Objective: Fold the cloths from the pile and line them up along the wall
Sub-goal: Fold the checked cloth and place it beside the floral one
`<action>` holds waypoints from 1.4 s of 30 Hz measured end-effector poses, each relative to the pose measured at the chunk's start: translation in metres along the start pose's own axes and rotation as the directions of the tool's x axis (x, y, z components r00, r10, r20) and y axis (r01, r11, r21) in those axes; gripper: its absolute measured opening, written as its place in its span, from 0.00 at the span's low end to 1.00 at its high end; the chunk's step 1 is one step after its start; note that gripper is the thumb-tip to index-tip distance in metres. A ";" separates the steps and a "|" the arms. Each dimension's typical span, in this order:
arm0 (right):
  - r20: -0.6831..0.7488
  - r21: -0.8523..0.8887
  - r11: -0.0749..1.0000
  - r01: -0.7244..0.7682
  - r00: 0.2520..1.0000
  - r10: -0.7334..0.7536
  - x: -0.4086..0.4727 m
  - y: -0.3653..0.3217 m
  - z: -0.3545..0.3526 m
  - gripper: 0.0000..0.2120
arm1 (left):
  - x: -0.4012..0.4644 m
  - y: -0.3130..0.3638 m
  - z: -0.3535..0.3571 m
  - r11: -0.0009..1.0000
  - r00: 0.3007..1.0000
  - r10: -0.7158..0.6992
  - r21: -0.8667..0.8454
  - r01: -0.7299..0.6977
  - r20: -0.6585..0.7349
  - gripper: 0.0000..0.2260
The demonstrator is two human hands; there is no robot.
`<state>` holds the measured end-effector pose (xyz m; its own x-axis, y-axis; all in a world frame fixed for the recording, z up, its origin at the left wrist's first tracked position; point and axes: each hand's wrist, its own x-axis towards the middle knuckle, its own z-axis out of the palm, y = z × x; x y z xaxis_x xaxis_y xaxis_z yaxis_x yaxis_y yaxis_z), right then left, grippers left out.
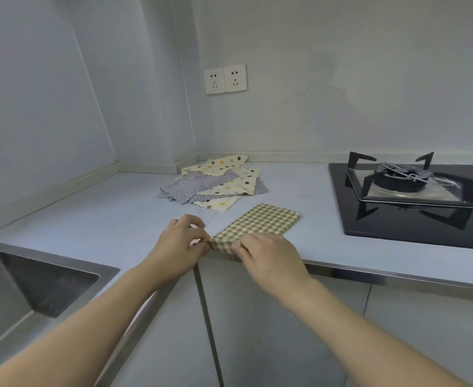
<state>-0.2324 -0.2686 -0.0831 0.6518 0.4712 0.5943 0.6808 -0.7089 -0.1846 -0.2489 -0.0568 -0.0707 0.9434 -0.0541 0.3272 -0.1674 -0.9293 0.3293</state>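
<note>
A green-and-cream checked cloth (260, 222) lies folded into a long strip on the pale counter (90, 219), running from the front edge toward the hob. My left hand (180, 241) pinches its near left corner. My right hand (268, 255) grips the near end of the same cloth beside it, fingers curled over the edge. Behind, in the corner by the wall, sits the pile of cloths (215, 182): cream ones with coloured dots and grey ones with small speckles, overlapping and unfolded.
A steel sink (20, 289) is sunk into the counter at the left. A black glass gas hob (408, 196) with a burner stand fills the right. Two wall sockets (225, 79) sit above the pile. Cabinet doors (257, 331) hang below the counter edge.
</note>
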 end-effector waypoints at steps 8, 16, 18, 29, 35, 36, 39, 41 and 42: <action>0.037 0.368 0.857 -0.362 0.926 0.376 0.029 0.068 -0.020 0.06 | 0.077 0.054 0.008 0.779 0.969 -0.228 -0.580 0.237 0.090 0.06; 0.155 -0.040 0.870 -0.491 0.857 0.491 0.059 0.147 0.019 0.09 | 0.146 0.060 0.077 0.989 0.989 -0.150 -0.024 0.149 -0.017 0.10; 0.160 -0.038 0.855 -0.518 0.841 0.517 0.061 0.153 0.027 0.09 | 0.151 0.056 0.089 0.988 0.989 -0.132 0.066 0.137 -0.066 0.11; 0.153 -0.086 0.837 -0.540 0.823 0.547 0.056 0.143 0.017 0.08 | 0.139 0.069 0.082 0.949 0.959 -0.283 0.153 0.276 0.026 0.19; 0.167 0.116 0.861 -0.495 0.864 0.474 0.054 0.137 0.011 0.07 | 0.128 0.081 0.068 0.927 0.925 -0.361 -0.062 0.370 0.118 0.13; 0.166 0.280 0.816 -0.507 0.862 0.479 0.054 0.137 0.009 0.06 | 0.131 0.083 0.065 0.879 0.912 -0.381 -0.246 0.409 0.154 0.12; 0.103 0.671 0.588 -0.452 0.842 0.529 0.052 0.140 0.005 0.06 | 0.137 0.093 0.054 0.488 0.840 -0.402 -0.691 0.533 0.364 0.12; 0.078 0.787 0.459 -0.411 0.805 0.588 0.051 0.142 0.002 0.09 | 0.140 0.096 0.058 0.368 0.835 -0.379 -0.763 0.531 0.399 0.11; 0.075 0.833 0.391 -0.391 0.781 0.621 0.051 0.143 -0.001 0.11 | 0.142 0.098 0.064 0.349 0.854 -0.375 -0.799 0.490 0.360 0.12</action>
<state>-0.1021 -0.3461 -0.0787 0.9562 -0.0329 0.2909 0.2902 -0.0242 -0.9567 -0.1135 -0.1791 -0.0484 0.9716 0.1711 -0.1634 0.1757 -0.0590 0.9827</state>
